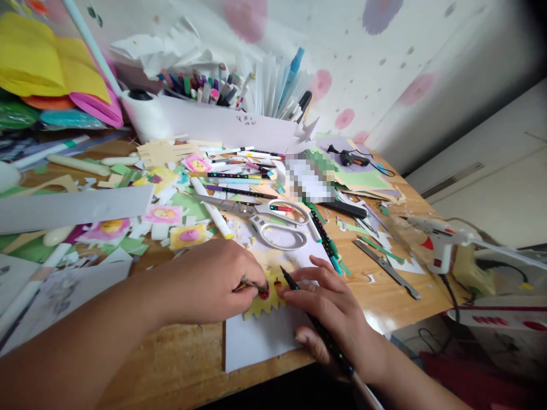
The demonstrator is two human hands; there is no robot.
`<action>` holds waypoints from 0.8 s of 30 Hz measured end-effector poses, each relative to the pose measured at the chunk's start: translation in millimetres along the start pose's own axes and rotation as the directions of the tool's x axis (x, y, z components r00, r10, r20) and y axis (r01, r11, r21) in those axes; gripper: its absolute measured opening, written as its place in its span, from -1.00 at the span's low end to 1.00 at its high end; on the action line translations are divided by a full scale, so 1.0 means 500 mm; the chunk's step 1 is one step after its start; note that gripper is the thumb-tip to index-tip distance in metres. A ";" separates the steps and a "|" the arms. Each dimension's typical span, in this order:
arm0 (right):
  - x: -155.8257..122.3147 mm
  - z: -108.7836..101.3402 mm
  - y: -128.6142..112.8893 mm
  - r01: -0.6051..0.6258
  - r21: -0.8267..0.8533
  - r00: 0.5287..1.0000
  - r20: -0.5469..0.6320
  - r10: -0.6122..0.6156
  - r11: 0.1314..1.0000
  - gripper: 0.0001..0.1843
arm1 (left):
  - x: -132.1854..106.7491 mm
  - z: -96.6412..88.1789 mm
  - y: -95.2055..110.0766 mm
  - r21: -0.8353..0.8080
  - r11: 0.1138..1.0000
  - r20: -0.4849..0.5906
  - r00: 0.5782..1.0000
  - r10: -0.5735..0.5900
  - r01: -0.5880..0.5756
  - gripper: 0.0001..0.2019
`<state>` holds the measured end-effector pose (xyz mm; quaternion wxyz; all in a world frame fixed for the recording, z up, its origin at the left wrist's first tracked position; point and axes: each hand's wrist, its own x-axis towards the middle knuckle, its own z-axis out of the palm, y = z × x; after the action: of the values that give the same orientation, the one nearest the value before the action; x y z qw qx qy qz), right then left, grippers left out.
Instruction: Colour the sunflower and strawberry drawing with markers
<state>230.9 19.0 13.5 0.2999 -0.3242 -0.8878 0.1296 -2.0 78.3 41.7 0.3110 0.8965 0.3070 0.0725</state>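
Note:
My left hand (pixel 217 279) is closed, its fingertips pinched at a small red ladybug (pixel 264 293) with dark spots on a yellow zigzag-edged paper piece (pixel 252 310). What sits between those fingers is hidden. In my right hand (pixel 342 313) is a black dotted marker pen (pixel 318 327), uncapped, its dark tip pointing up and away over the paper. Fingertips of this hand touch the yellow piece beside a small orange-brown drawn shape (pixel 278 283). A white sheet or board (pixel 260 341) lies under the yellow paper at the table's front edge.
Beyond my hands lie large white-handled scissors (pixel 256 216), several markers, paper scraps and small flower pictures (pixel 188 235). To the right are a metal craft knife (pixel 387 269) and a white glue gun (pixel 440 245). A long pen box (pixel 222 125) stands at the back.

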 end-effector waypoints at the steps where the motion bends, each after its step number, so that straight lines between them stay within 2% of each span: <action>1: -0.001 -0.001 0.000 0.005 -0.005 1.000 -0.002 -0.005 1.000 -0.66 | 0.000 0.000 0.000 0.000 1.000 -0.007 1.000 0.003 -0.003 -0.72; 8: -0.009 -0.001 0.002 0.015 -0.004 0.998 -0.065 -0.016 1.000 -0.65 | -0.002 0.002 -0.001 -0.007 1.000 0.005 1.000 -0.012 0.012 -0.75; 12: -0.004 -0.001 0.000 0.011 -0.011 1.000 -0.004 -0.011 1.000 -0.68 | -0.001 0.003 -0.002 0.002 1.000 0.001 1.000 -0.009 0.009 -0.75; 18: -0.017 -0.004 0.006 -0.015 0.021 0.991 -0.136 0.018 1.000 -0.69 | 0.001 0.002 -0.003 0.004 1.000 0.028 0.999 -0.027 0.026 -0.75; 24: -0.003 -0.002 -0.002 -0.010 0.025 1.000 -0.029 0.010 1.000 -0.67 | 0.002 0.003 -0.001 0.008 1.000 0.022 1.000 -0.022 0.022 -0.71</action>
<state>232.0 17.4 13.7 0.3163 -0.3268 -0.8800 0.1371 -1.1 78.5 40.2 0.3117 0.8951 0.3135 0.0580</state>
